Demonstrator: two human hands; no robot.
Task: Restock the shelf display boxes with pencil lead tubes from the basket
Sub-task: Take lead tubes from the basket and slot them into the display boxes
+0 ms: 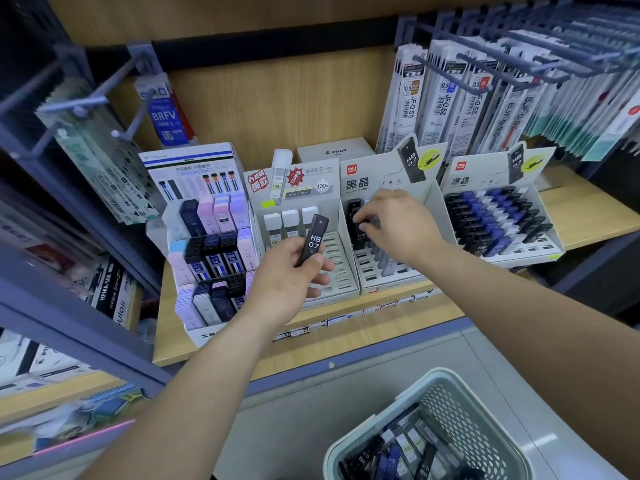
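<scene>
Basket (446, 382) waits below the front edge of the shelf (588, 206); at the middle display box (437, 202) the right hand (398, 225) pinches a slotted tube (360, 233), the left hand (287, 275) grips a spare tube (312, 239): light, stiff, slick plastic, likely best held by its flat sides.

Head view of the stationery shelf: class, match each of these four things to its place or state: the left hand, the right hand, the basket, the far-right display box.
Things
1. left hand
2. right hand
3. basket
4. far-right display box

Places or states
A. at the bottom right, loose tubes inside
B. nearly full of black and blue tubes
C. holds the HB 0.7 tube in front of the shelf
D. pinches a slotted black tube in the half-empty display box

Pairs: 1-C, 2-D, 3-A, 4-B
</scene>
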